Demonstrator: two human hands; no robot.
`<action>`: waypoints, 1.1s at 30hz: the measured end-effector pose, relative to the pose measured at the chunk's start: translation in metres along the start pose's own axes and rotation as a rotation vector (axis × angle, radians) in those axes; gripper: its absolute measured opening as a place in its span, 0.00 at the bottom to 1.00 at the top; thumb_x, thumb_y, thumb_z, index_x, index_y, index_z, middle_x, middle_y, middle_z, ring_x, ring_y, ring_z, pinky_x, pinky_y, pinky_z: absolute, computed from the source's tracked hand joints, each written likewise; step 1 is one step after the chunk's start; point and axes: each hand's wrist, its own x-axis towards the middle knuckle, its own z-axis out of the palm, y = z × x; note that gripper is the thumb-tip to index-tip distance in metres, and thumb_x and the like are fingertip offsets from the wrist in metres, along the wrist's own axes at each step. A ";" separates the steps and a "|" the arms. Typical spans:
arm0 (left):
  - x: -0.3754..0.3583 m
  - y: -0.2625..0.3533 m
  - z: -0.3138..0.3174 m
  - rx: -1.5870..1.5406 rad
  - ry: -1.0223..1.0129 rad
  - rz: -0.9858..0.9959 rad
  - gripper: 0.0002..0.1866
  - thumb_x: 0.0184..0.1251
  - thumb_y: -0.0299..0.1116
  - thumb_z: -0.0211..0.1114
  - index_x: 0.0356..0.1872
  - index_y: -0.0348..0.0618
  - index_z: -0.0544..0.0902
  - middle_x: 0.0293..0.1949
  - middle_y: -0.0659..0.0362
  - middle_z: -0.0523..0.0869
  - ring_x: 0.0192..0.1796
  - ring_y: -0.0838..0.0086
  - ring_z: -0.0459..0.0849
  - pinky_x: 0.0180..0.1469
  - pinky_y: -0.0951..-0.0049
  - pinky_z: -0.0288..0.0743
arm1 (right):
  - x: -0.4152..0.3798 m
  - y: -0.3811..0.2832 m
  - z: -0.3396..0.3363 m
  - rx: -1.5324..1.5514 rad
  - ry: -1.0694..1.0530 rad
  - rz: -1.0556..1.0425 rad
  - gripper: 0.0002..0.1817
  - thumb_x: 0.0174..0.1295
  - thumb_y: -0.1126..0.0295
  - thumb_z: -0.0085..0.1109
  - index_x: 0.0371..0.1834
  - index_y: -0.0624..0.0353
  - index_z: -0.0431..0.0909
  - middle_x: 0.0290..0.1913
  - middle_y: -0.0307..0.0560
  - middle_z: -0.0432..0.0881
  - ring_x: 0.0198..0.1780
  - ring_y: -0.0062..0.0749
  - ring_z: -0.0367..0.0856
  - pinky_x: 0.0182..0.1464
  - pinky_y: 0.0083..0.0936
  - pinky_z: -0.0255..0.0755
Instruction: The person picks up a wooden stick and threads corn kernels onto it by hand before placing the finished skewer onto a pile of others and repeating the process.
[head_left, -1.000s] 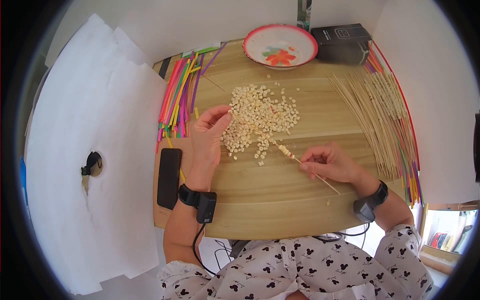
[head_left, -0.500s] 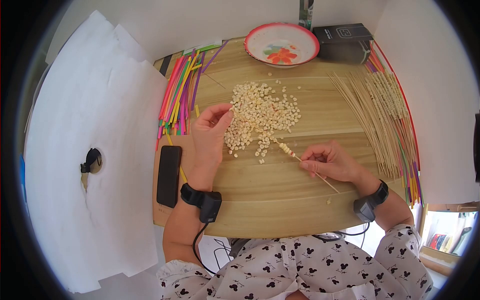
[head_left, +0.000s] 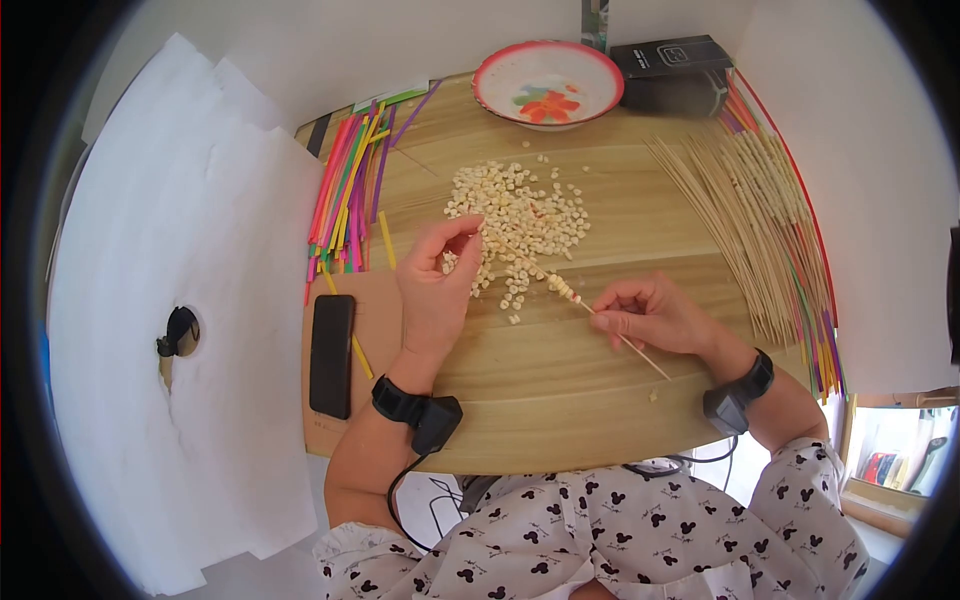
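Note:
A loose pile of pale kernels that look like corn [head_left: 545,225] lies mid-table. My left hand [head_left: 440,280] is at the pile's left edge, thumb and forefinger brought together in a pinch; a pale kernel seems to be at the fingertips, partly hidden by them. My right hand [head_left: 650,315] grips a thin wooden skewer [head_left: 645,354] between thumb and fingers. Several kernels [head_left: 561,287] are threaded on this skewer beyond the fingers, one reddish spot among them. Its tip slants up and left toward the pile and my left hand.
Bare skewers [head_left: 715,230] and kernel-threaded skewers [head_left: 775,190] lie at the right. Coloured strips [head_left: 350,180] are bunched at the left, above a phone [head_left: 332,355] on brown board [head_left: 380,310]. A red-rimmed bowl [head_left: 500,105] and black box [head_left: 670,55] stand behind.
My left hand has moved right, further over the pile's edge and closer to the skewer. My right hand keeps its grip on the skewer. The whole view has shifted slightly.

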 end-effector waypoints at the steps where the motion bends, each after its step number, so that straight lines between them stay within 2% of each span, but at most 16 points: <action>1: -0.002 0.001 0.002 -0.002 -0.006 -0.002 0.10 0.62 0.19 0.63 0.44 0.36 0.84 0.36 0.63 0.82 0.38 0.82 0.77 0.42 0.81 0.72 | 0.000 0.001 -0.001 0.003 0.005 0.002 0.08 0.68 0.68 0.60 0.40 0.63 0.80 0.25 0.35 0.79 0.23 0.10 0.71 0.23 0.10 0.63; 4: -0.007 0.004 0.007 0.050 -0.064 0.022 0.11 0.62 0.19 0.63 0.45 0.37 0.84 0.37 0.62 0.83 0.38 0.82 0.78 0.43 0.81 0.73 | 0.001 0.004 -0.002 0.038 0.002 -0.014 0.08 0.68 0.68 0.59 0.40 0.63 0.80 0.24 0.35 0.79 0.21 0.10 0.70 0.23 0.11 0.62; 6: -0.009 0.007 0.008 0.129 -0.155 0.048 0.11 0.65 0.18 0.62 0.48 0.34 0.83 0.42 0.62 0.82 0.43 0.82 0.77 0.46 0.82 0.71 | 0.002 0.005 -0.002 0.035 0.001 -0.049 0.09 0.68 0.67 0.59 0.40 0.63 0.80 0.23 0.34 0.78 0.21 0.10 0.68 0.22 0.11 0.61; 18: -0.022 0.020 0.023 0.104 -0.368 0.057 0.12 0.65 0.17 0.61 0.48 0.34 0.83 0.44 0.57 0.83 0.44 0.76 0.79 0.48 0.79 0.72 | 0.003 0.006 -0.004 0.065 0.010 -0.076 0.08 0.68 0.67 0.59 0.37 0.61 0.80 0.23 0.34 0.79 0.19 0.09 0.68 0.22 0.10 0.60; 28: -0.022 0.017 0.025 0.107 -0.383 0.087 0.12 0.65 0.19 0.62 0.49 0.34 0.83 0.43 0.58 0.84 0.43 0.77 0.78 0.48 0.78 0.72 | 0.004 0.009 -0.005 0.101 0.001 -0.092 0.06 0.67 0.70 0.60 0.39 0.62 0.80 0.23 0.36 0.80 0.19 0.09 0.69 0.21 0.09 0.60; 33: -0.019 0.007 0.021 0.083 -0.294 0.050 0.09 0.67 0.21 0.60 0.47 0.35 0.82 0.42 0.61 0.84 0.43 0.79 0.78 0.48 0.79 0.71 | 0.004 0.005 -0.006 0.083 0.027 -0.082 0.07 0.68 0.70 0.59 0.37 0.62 0.80 0.23 0.36 0.79 0.19 0.10 0.68 0.21 0.11 0.61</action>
